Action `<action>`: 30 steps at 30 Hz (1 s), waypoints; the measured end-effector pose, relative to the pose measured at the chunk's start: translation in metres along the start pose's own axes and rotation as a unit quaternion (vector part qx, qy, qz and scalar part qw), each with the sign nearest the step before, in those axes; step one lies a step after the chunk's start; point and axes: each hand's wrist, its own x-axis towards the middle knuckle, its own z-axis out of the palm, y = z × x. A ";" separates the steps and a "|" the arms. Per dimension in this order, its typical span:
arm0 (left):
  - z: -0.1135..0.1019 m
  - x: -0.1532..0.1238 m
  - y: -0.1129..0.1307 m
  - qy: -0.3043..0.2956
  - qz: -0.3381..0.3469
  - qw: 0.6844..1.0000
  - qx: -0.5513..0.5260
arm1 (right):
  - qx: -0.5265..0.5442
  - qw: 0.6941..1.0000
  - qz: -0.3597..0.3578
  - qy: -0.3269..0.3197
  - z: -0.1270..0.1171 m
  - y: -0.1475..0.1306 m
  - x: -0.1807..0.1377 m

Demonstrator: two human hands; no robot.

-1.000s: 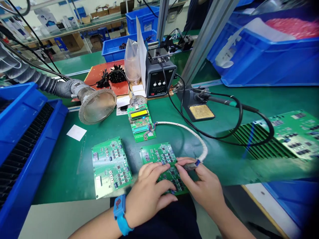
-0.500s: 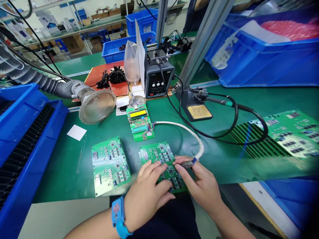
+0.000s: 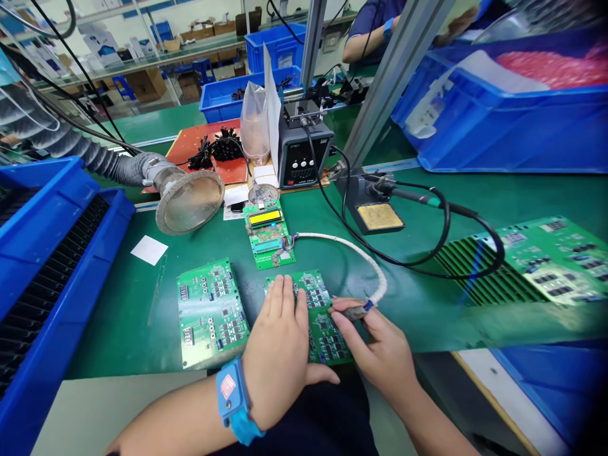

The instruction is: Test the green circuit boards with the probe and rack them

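My left hand [image 3: 280, 345] lies with fingers stretched over the left part of a green circuit board [image 3: 316, 288] at the bench's front edge. A blue strap circles that wrist. My right hand [image 3: 380, 351] pinches a grey-wrapped probe [image 3: 355, 312] against the board's right edge; its tip is hidden by the fingers. From the probe a white sleeved cable [image 3: 368, 256] curves back to a small green tester board [image 3: 269, 234] with a lit yellow display [image 3: 265, 218] and a blue light. Left of my left hand rests a stack of similar circuit boards [image 3: 213, 316].
A soldering station [image 3: 304, 155] and an iron stand [image 3: 368, 209] with looping black cable are behind. More boards [image 3: 560, 259] lie right. A fume hose funnel [image 3: 190, 199], blue bins [image 3: 517, 120] and a metal post [image 3: 380, 88] surround the bench. Another person's arm [image 3: 368, 44] is beyond.
My left hand has swung its fingers from the board's middle to the left and flattened them, covering the left side. My right hand keeps the probe at the same spot.
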 end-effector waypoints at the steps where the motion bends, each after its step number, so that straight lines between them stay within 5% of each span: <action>1: 0.001 0.002 -0.001 -0.007 -0.003 1.000 0.003 | 0.000 1.000 0.001 -0.001 0.000 0.000 0.000; 30: -0.011 0.011 -0.009 -0.115 -0.025 0.993 0.012 | -0.004 1.000 -0.001 0.007 0.000 -0.001 -0.001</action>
